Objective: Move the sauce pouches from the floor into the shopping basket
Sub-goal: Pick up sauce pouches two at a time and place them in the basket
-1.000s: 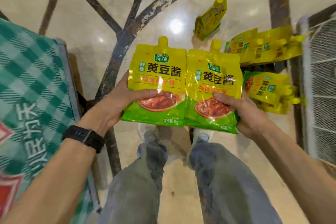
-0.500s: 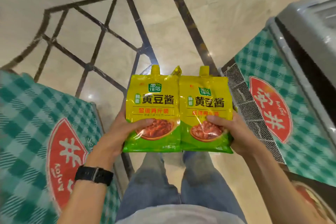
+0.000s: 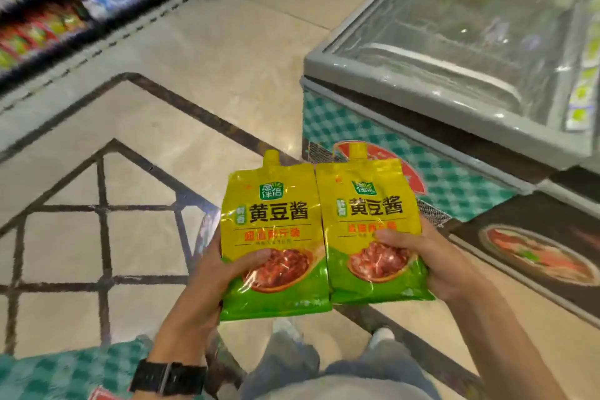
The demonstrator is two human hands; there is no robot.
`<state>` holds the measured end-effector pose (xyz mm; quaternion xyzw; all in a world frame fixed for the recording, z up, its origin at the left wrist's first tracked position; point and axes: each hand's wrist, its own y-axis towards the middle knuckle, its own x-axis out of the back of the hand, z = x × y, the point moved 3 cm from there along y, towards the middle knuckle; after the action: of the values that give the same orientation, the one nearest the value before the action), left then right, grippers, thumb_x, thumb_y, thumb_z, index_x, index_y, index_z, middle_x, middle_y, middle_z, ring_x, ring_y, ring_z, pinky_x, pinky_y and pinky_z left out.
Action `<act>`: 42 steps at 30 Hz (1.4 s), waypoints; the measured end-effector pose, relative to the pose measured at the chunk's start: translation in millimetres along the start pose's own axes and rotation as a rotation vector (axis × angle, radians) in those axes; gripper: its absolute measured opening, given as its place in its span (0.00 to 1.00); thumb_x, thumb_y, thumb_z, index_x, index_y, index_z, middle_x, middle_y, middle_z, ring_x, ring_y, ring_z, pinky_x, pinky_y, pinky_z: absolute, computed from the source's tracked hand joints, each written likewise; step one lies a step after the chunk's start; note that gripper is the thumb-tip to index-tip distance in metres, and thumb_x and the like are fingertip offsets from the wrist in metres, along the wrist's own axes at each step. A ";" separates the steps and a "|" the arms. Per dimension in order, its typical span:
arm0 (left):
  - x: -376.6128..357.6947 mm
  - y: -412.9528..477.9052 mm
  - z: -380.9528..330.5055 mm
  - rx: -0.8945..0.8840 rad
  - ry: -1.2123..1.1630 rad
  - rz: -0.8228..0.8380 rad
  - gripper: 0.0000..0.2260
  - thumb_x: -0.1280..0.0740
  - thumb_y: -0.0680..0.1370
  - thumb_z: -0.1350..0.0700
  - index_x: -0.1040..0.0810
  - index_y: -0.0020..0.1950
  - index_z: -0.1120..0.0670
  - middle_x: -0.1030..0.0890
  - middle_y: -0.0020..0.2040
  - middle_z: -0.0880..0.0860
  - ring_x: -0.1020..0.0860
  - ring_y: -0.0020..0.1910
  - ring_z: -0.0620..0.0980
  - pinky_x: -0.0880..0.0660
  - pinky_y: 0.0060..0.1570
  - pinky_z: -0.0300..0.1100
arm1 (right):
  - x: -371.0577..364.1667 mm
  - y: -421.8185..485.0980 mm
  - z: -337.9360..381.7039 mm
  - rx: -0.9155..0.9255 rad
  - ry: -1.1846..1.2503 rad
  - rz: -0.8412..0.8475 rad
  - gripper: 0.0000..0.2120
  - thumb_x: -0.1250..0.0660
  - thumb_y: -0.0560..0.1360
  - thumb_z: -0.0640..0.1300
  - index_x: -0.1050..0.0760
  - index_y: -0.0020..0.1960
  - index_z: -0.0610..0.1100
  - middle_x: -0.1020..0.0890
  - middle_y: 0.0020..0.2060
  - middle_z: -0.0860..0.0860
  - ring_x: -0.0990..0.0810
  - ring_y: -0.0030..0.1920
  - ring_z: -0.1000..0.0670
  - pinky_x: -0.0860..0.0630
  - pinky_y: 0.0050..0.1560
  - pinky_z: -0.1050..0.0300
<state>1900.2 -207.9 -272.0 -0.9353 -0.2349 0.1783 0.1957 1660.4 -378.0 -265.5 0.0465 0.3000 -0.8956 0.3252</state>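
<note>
Black watch (image 3: 167, 378) on the left wrist, nearest the camera. Left hand (image 3: 207, 273) grips the left sauce pouch (image 3: 276, 237) by its lower part, thumb across the front and fingers behind. Right hand (image 3: 444, 266) grips the right sauce pouch (image 3: 370, 230) the same way. Pouches upright, side by side, edges touching, held above the tiled floor (image 3: 194, 75). Chest freezer (image 3: 454, 42) beyond at right, stocked shelves (image 3: 48, 10) far left and blurred.

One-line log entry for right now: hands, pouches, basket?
left hand: holds left pouch | right hand: holds right pouch | pouches: side by side, spouts up, off floor | basket: not in view | nearby: chest freezer
</note>
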 end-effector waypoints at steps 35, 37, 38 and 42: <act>-570.5 -29.5 150.6 0.205 0.583 1.004 0.49 0.14 0.48 0.50 0.26 0.68 0.56 0.14 0.55 0.59 0.14 0.49 0.59 0.17 0.40 0.45 | 374.5 -395.0 -114.1 0.455 0.637 -0.909 0.48 0.13 0.43 0.50 0.22 0.61 0.39 0.15 0.54 0.40 0.15 0.51 0.39 0.17 0.44 0.49; -603.9 -22.3 160.9 0.226 0.580 1.059 0.50 0.13 0.47 0.49 0.26 0.67 0.56 0.14 0.55 0.60 0.14 0.49 0.58 0.18 0.40 0.44 | 393.2 -400.1 -115.3 0.460 0.670 -0.955 0.48 0.13 0.43 0.50 0.22 0.61 0.39 0.15 0.53 0.39 0.15 0.51 0.39 0.17 0.43 0.50; -621.6 -17.5 166.1 0.236 0.577 1.086 0.50 0.13 0.47 0.49 0.26 0.67 0.55 0.14 0.55 0.60 0.14 0.49 0.58 0.18 0.40 0.45 | 403.4 -402.1 -114.8 0.461 0.685 -0.982 0.49 0.13 0.43 0.50 0.22 0.61 0.39 0.15 0.53 0.40 0.15 0.51 0.39 0.17 0.43 0.49; -696.1 -0.3 185.7 0.283 0.620 1.212 0.43 0.16 0.54 0.54 0.26 0.67 0.55 0.15 0.57 0.60 0.15 0.52 0.59 0.17 0.44 0.46 | 448.4 -412.2 -112.0 0.455 0.757 -1.110 0.50 0.13 0.42 0.50 0.23 0.62 0.41 0.15 0.53 0.40 0.14 0.50 0.40 0.17 0.42 0.49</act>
<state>1246.0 -509.6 -263.3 -0.8748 0.4210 0.0097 0.2396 1044.6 -312.3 -272.7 0.2617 0.1776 -0.8918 -0.3234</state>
